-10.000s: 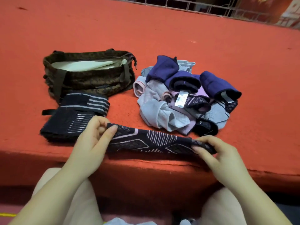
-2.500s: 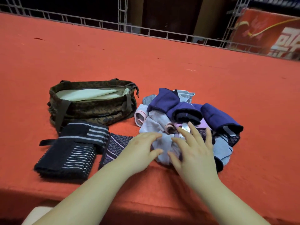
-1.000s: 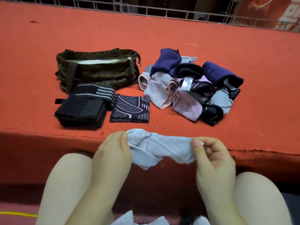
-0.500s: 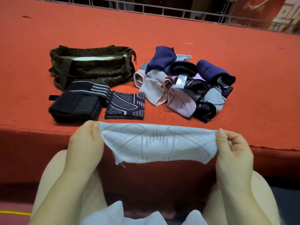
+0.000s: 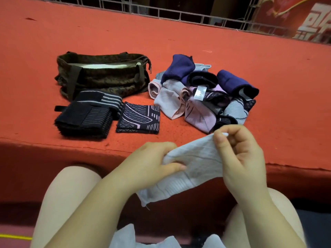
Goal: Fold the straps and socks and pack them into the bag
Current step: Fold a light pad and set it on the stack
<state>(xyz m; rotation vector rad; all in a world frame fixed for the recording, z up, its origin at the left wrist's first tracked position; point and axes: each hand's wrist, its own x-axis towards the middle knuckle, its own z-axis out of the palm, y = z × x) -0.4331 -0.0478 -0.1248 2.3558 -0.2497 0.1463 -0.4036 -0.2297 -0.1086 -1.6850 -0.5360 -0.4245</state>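
Observation:
I hold a pale grey-blue sock [image 5: 195, 167] in front of the red ledge. My left hand [image 5: 148, 163] grips its middle and my right hand [image 5: 238, 154] pinches its upper end, so it hangs slanted with the lower end loose. A brown patterned bag [image 5: 102, 77] stands open at the back left. Before it lie folded black striped straps [image 5: 87, 115] and a folded dark patterned sock [image 5: 138, 119]. A pile of loose socks [image 5: 202, 93] in navy, lilac, pink and grey sits to the right.
The red felt surface [image 5: 268, 113] ends in a front edge just beyond my hands. A metal grid fence [image 5: 179, 13] runs along the back. My bare knees are below, with pale cloth on my lap.
Half a second ago the sock was stretched flat between both hands. My hands have come closer together, the left now gripping the middle, and the sock hangs slanted and doubled.

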